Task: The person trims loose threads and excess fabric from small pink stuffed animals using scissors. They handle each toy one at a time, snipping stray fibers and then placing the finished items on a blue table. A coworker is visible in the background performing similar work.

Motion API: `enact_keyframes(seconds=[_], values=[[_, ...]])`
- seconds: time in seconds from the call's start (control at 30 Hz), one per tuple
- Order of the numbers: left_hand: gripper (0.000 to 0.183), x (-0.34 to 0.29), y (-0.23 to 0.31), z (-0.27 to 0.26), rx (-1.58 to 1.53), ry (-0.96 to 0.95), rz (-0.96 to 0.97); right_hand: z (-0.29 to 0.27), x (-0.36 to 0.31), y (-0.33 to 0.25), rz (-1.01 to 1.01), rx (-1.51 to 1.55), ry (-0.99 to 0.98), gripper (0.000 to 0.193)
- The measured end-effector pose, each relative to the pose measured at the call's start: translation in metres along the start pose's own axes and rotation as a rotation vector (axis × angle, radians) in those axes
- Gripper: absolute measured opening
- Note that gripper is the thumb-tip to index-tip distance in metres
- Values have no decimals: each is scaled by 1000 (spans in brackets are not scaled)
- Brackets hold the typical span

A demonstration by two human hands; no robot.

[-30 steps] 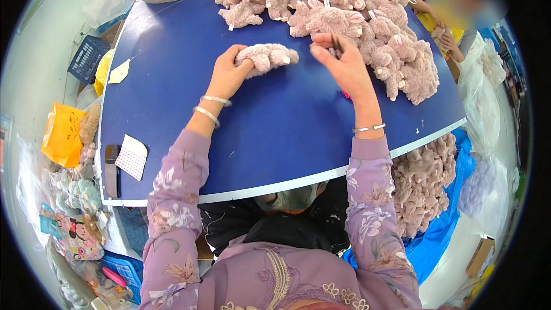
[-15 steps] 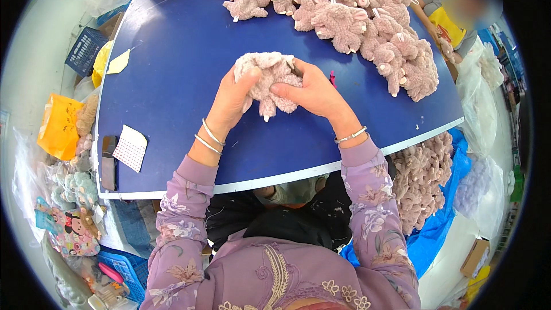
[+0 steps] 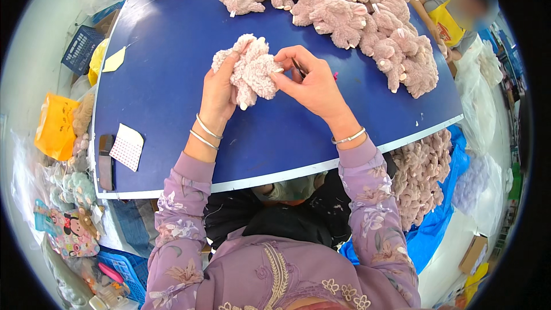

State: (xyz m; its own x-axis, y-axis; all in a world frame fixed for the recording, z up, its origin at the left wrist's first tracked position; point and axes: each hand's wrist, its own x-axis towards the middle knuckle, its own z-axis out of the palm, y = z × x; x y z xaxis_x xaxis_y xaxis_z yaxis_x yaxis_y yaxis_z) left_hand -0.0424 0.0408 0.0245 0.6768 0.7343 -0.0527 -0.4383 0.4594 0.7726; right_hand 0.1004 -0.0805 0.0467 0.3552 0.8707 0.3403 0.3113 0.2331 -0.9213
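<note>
Over the blue table, my left hand [image 3: 220, 89] grips a small, fluffy pink plush toy [image 3: 252, 74] with cream-coloured limb tips. Its thumb presses on the plush's near side, and the other fingers are behind it. My right hand [image 3: 313, 83] is closed at the toy's right edge, thumb and forefinger at a pale limb tip. A slim dark tool [image 3: 298, 69] lies inside the curled fingers of that hand. Its kind cannot be made out. A small magenta item [image 3: 336, 75] shows just beyond the right hand, partly hidden.
A heap of similar pink plush toys [image 3: 338, 17] covers the table's far right. A dotted white sheet [image 3: 127, 147] and a dark oblong object [image 3: 105, 162] lie at left. More plush [image 3: 422, 175] fills a blue sack on the right. Another person [image 3: 450, 20] sits at far right.
The plush has shifted left and turned in my left hand. My right hand has drawn off its face to its right edge, and the dark tool now shows in its fingers.
</note>
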Motion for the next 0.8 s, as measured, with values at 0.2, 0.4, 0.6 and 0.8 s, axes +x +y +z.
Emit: enact_keyframes(seconds=[0.2,0.4,0.6,0.8], values=[[27,8,-7,-20,84,64,34,-6,-3,-2,-77,-135,43,14],[35,12,-8,-23,1,36,130,0,-2,0,55,137,175,11],[34,7,-4,-11,-43,68,182,9,-3,-7,202,264,-79,18],[29,6,-13,-8,49,129,263,20,-4,-6,164,286,18,22]])
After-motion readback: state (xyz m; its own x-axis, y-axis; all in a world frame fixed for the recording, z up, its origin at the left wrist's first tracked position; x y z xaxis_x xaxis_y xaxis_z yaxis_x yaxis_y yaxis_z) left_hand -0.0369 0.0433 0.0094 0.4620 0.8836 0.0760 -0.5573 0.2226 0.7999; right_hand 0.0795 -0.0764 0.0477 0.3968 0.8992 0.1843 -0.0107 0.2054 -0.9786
